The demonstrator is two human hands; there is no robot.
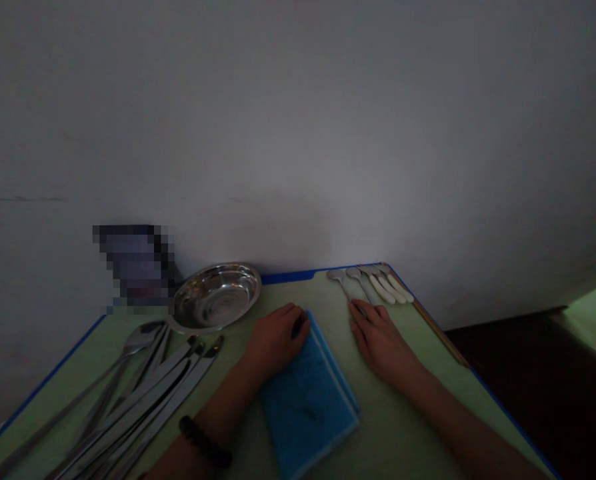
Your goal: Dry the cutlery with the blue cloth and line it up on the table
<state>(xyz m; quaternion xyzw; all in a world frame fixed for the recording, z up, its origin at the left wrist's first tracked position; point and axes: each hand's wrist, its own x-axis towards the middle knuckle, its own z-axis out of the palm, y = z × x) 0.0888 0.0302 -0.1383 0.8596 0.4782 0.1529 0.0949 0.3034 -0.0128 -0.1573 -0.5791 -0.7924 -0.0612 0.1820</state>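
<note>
Near the middle of the table, my left hand lies with curled fingers on the far corner of a folded blue cloth. Its fingertips are partly hidden, but they look closed on the cloth. To the right, my right hand is closed over the handle of a metal spoon, which lies on the table with its bowl toward the wall. A second spoon lies just beside it, its handle end by my fingers.
Several white-handled utensils lie near the right edge. A shiny metal bowl stands at the back left. In front of it are several long knives and a long-handled spoon. A blurred-out device leans on the wall.
</note>
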